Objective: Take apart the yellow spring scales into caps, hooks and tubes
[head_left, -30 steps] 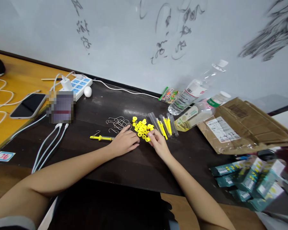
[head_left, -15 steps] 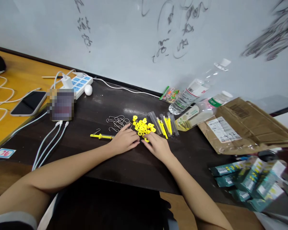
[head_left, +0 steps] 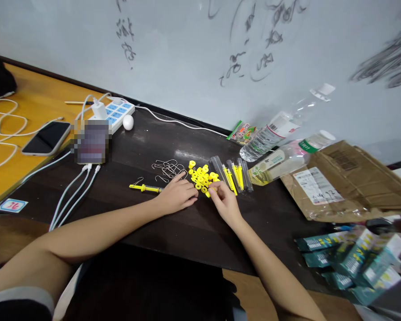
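Observation:
My left hand (head_left: 176,196) lies palm down on the dark table, index finger stretched out beside the metal hooks (head_left: 169,168) and the other fingers loosely bent. At the near edge of a heap of small yellow plastic pieces (head_left: 200,177), my right hand (head_left: 225,203) is closed in a pinch on one yellow piece (head_left: 208,193), partly hidden by the fingers. Left of my left hand lies a thin yellow rod-like tool (head_left: 143,188) with a wire hook at one end. Clear plastic tubes (head_left: 218,166) and thin yellow sticks (head_left: 239,176) lie just beyond my right hand.
A power strip (head_left: 120,117), a white round object (head_left: 128,122) and phone-like devices with cables stand at the left. Two plastic bottles (head_left: 265,142), a snack packet (head_left: 241,132), a cardboard parcel (head_left: 347,178) and green boxes (head_left: 350,254) crowd the right. A whiteboard (head_left: 173,67) rises behind.
My right hand has drawn its fingers together into a pinch at the heap's near edge. My left hand stays in place. The whole view has shifted slightly.

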A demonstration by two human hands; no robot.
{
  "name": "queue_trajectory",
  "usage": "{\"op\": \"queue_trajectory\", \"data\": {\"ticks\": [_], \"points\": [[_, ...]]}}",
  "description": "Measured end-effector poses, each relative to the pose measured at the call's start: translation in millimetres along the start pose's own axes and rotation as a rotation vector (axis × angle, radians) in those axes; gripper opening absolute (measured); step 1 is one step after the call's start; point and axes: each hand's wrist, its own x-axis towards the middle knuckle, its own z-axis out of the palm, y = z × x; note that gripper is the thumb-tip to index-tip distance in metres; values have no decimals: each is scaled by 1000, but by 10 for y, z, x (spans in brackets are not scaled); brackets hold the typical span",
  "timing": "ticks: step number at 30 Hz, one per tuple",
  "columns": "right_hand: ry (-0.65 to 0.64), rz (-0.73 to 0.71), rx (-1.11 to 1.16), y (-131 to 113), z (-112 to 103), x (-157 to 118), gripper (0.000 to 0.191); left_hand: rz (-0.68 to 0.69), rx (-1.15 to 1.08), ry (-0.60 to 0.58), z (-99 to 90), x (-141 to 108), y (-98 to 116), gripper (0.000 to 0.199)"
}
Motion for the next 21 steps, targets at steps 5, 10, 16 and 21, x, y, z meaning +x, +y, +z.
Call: {"op": "queue_trajectory", "data": {"ticks": [5, 10, 16, 21], "points": [[-4, 113, 356, -20, 36, 45, 20, 12, -22, 52, -12, 1, -10, 15], [-48, 264, 543, -27, 66, 57, 28, 212, -43, 99, -60, 2, 48, 21], [-47, 229, 517, -42, 86, 51, 27, 508, 5, 64, -2, -33, 223, 29], [-28, 190, 471, -68, 95, 49, 27, 461, 9, 42, 59, -61, 254, 27]]}}
